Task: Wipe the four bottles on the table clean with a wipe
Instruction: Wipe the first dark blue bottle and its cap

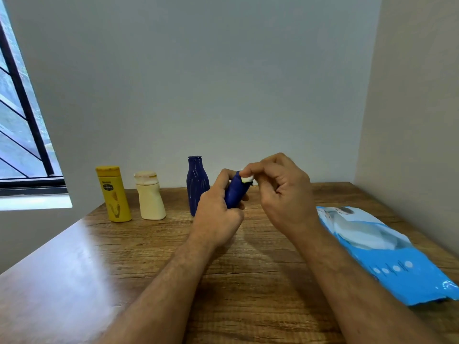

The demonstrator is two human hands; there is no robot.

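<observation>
My left hand [216, 209] grips a small dark blue bottle [234, 194], lifted above the table and tilted to the right. My right hand [280, 188] pinches a small white wipe [247, 179] against the top end of that bottle. Three other bottles stand in a row near the back edge: a yellow bottle [113, 194] at the left, a cream bottle [150, 196] beside it, and a tall dark blue bottle [196, 184] partly hidden behind my left hand.
A blue and white wipes pack [380, 252] lies flat at the right of the wooden table [248, 281]. Walls close in behind and at the right; a window [19, 135] is at the left.
</observation>
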